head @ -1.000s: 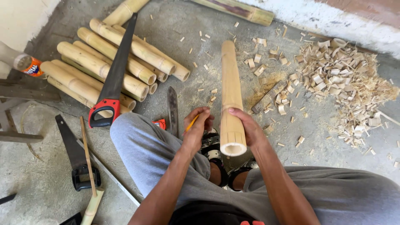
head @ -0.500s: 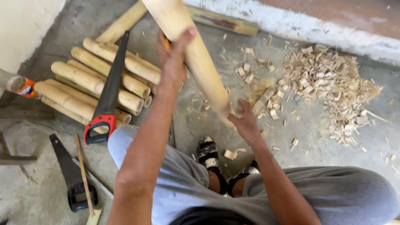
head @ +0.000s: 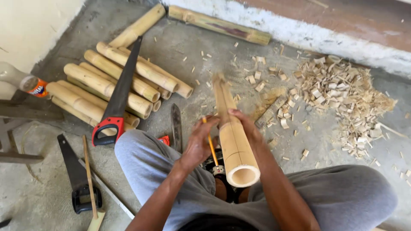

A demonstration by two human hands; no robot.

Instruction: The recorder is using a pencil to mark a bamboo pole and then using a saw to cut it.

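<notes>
Your right hand (head: 244, 126) wraps the bamboo (head: 233, 141) from its right side, partway along; the pole slants from the floor beyond your grip up to its hollow cut end, which sits over your knees. Your left hand (head: 198, 143) is closed on a yellow pencil (head: 210, 145), its tip close against the pole's left side. Just left of that grip a dark blade (head: 176, 127) lies on the floor. Farther left a red-handled saw (head: 116, 100) rests on a stack of cut poles (head: 107, 85), and a black-handled saw (head: 77, 175) lies nearer you. Right of your right grip, chips (head: 338, 98) lie heaped
</notes>
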